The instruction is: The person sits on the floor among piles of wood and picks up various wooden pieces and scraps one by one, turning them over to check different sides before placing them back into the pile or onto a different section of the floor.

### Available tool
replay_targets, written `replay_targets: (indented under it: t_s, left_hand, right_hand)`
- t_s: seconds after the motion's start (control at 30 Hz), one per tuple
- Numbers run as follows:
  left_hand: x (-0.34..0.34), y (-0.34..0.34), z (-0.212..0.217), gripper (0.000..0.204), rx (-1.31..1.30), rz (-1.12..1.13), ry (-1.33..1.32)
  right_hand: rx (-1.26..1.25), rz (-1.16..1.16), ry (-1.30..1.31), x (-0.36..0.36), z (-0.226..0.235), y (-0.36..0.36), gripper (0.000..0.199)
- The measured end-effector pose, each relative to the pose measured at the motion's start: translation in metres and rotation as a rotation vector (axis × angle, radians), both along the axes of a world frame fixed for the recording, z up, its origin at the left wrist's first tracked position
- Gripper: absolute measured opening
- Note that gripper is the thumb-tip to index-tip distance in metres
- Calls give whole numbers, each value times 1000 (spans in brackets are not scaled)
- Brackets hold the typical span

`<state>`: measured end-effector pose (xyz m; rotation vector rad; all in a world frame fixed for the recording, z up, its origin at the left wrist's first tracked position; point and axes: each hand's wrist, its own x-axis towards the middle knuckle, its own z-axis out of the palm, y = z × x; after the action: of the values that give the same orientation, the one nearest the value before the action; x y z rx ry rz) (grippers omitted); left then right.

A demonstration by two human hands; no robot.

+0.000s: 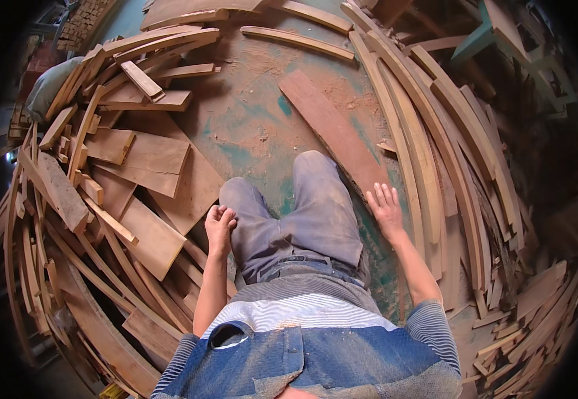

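Note:
Beside my left thigh, my left hand hangs with its fingers curled in loosely, and nothing shows in them. Boards of the left-hand pile lie nearest to it. My right hand is held out by my right thigh, fingers stretched and slightly apart, holding nothing. A long reddish-brown board lies aslant on the floor ahead of me. Its near end reaches close to the right hand's fingertips; I cannot tell whether they touch it.
A jumbled pile of planks and thin strips fills my left side. Long wooden beams lie along my right. Another strip crosses the far floor. Sawdust covers parts of the green floor. Short offcuts are heaped at the lower right.

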<state>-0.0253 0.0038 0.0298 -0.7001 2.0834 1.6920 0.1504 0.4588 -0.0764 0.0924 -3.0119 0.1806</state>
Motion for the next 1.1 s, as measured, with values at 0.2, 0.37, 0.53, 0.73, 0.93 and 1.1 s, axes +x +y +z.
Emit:
replay_targets:
  t_s: [0.2, 0.37, 0.53, 0.73, 0.93, 1.1]
  left_hand:
    - [13, 22, 21, 44, -31, -27, 140]
    - [38, 30, 27, 41, -151, 5, 227]
    - [48, 20, 38, 31, -293, -19, 211]
    - [10, 21, 61, 22, -532, -73, 527]
    - [-25, 31, 65, 23, -547, -72, 602]
    - [-27, 65, 56, 23, -968, -272, 746]
  right_hand:
    - [-280, -229, -108, 15, -16, 0, 48]
    - [-576, -642, -153, 24, -34, 3, 55]
    - [-793, -754, -254, 27, -49, 7, 65]
    - [-452, -500, -252, 5, -32, 6, 81]
    - [-489, -457, -170, -70, -48, -14, 86]
    - [-553, -493, -34, -160, -83, -25, 85]
